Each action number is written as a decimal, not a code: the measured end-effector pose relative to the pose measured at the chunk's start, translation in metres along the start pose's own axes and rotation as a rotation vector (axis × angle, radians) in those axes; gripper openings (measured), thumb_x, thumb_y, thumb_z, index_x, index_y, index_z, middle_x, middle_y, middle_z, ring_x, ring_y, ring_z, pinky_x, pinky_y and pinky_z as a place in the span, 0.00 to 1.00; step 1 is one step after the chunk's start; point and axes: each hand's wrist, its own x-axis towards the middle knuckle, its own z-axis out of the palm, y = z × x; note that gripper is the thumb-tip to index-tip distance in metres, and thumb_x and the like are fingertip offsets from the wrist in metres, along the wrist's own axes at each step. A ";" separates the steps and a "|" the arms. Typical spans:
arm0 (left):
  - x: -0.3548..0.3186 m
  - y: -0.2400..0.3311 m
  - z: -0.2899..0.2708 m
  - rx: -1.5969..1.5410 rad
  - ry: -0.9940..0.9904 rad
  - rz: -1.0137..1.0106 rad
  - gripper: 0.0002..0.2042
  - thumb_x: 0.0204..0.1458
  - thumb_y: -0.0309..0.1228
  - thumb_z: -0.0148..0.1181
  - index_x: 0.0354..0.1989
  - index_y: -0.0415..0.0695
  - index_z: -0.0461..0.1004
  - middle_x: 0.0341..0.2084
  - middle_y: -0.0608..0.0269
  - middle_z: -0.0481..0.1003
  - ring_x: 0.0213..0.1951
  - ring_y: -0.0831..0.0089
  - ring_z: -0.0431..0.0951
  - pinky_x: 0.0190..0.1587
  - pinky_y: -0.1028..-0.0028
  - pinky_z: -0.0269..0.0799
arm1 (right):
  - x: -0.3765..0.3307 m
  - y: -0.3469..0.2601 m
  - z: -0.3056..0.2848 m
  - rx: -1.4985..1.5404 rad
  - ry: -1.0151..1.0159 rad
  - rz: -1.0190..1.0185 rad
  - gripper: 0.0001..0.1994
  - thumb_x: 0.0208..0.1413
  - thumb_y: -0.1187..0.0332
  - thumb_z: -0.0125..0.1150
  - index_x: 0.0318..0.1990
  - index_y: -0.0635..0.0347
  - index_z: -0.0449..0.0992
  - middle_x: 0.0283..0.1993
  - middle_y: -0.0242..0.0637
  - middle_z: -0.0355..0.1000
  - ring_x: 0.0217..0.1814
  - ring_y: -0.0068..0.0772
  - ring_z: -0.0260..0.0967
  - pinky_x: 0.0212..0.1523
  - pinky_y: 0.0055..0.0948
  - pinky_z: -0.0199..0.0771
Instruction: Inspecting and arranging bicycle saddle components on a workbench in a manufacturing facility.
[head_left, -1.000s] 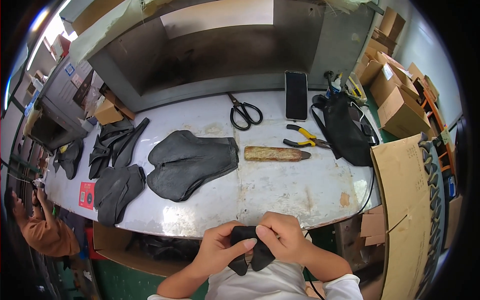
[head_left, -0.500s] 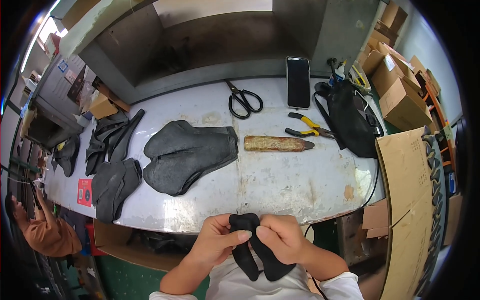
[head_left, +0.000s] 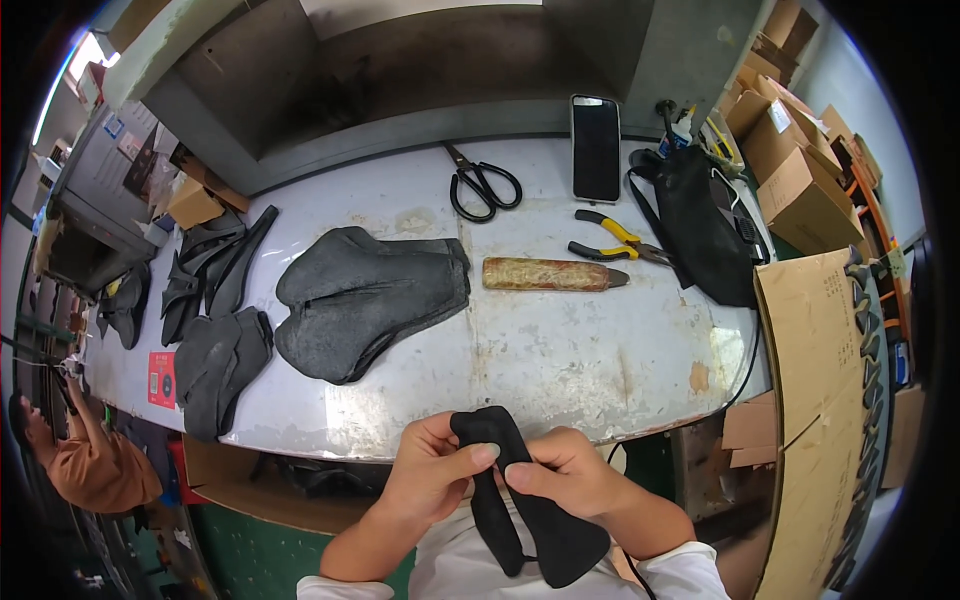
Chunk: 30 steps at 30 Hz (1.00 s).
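Observation:
A black, soft-looking piece, bent over at the top with two lobes hanging down (head_left: pixel 560 540), is held just off the table's near edge. My left hand (head_left: pixel 435 470) pinches its left upper part between thumb and fingers. My right hand (head_left: pixel 575 478) grips the right side, its thumb pressed on the front. I cannot tell exactly what kind of part it is. Beyond my hands lies a stack of dark grey, leather-like cut pieces (head_left: pixel 370 300). Further right is a tool with a worn, wrapped handle (head_left: pixel 540 274) and a short grey tip.
Black-handled scissors (head_left: pixel 485 190), a phone (head_left: pixel 596 150), yellow-and-black pliers (head_left: pixel 620 240) and a black pouch-like item (head_left: pixel 705 230) lie along the back. More dark pieces (head_left: pixel 222 370) and a red card (head_left: pixel 161 380) lie left. Cardboard (head_left: pixel 825 400) stands right. A co-worker (head_left: pixel 95 460) is at far left.
Both hands and the black piece have shifted slightly; its right lobe now hangs lower and further right, looking broader. The table things appear a little higher and further left in view.

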 end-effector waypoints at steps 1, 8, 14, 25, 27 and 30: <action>0.001 0.000 0.001 -0.003 0.000 -0.004 0.10 0.51 0.19 0.64 0.42 0.35 0.76 0.33 0.59 0.79 0.33 0.73 0.79 0.37 0.72 0.77 | -0.001 0.005 0.004 0.160 0.027 0.037 0.11 0.64 0.65 0.58 0.35 0.65 0.76 0.26 0.23 0.70 0.28 0.11 0.62 0.25 0.19 0.61; 0.002 0.000 -0.001 0.025 0.089 0.027 0.08 0.50 0.19 0.64 0.39 0.36 0.77 0.32 0.60 0.79 0.31 0.74 0.79 0.37 0.73 0.77 | -0.004 0.028 -0.008 -0.073 -0.162 -0.047 0.11 0.62 0.64 0.61 0.35 0.66 0.77 0.26 0.24 0.71 0.28 0.12 0.63 0.26 0.21 0.63; 0.005 0.003 -0.008 0.082 0.153 0.068 0.10 0.48 0.24 0.66 0.39 0.38 0.76 0.32 0.59 0.79 0.32 0.71 0.81 0.37 0.72 0.79 | -0.005 0.027 -0.008 0.115 -0.256 0.162 0.15 0.61 0.62 0.62 0.29 0.66 0.76 0.20 0.28 0.69 0.23 0.15 0.61 0.23 0.23 0.61; 0.006 0.014 -0.022 0.018 0.154 0.148 0.09 0.50 0.22 0.64 0.40 0.36 0.76 0.32 0.57 0.80 0.32 0.70 0.81 0.37 0.72 0.79 | -0.012 0.026 -0.016 0.020 -0.358 0.136 0.20 0.61 0.61 0.62 0.23 0.65 0.66 0.19 0.25 0.60 0.21 0.19 0.53 0.22 0.26 0.54; 0.005 0.016 -0.022 0.023 0.146 0.164 0.09 0.50 0.22 0.64 0.39 0.37 0.76 0.32 0.56 0.80 0.31 0.70 0.81 0.37 0.71 0.80 | -0.012 0.028 -0.018 0.011 -0.403 0.129 0.19 0.62 0.61 0.60 0.24 0.65 0.66 0.19 0.25 0.60 0.22 0.19 0.53 0.23 0.26 0.55; 0.005 0.017 -0.025 0.019 0.135 0.199 0.09 0.50 0.23 0.64 0.39 0.37 0.75 0.32 0.55 0.79 0.31 0.69 0.81 0.37 0.70 0.80 | -0.010 0.027 -0.022 -0.046 -0.456 0.127 0.18 0.64 0.60 0.57 0.27 0.65 0.68 0.20 0.26 0.61 0.24 0.19 0.54 0.24 0.25 0.56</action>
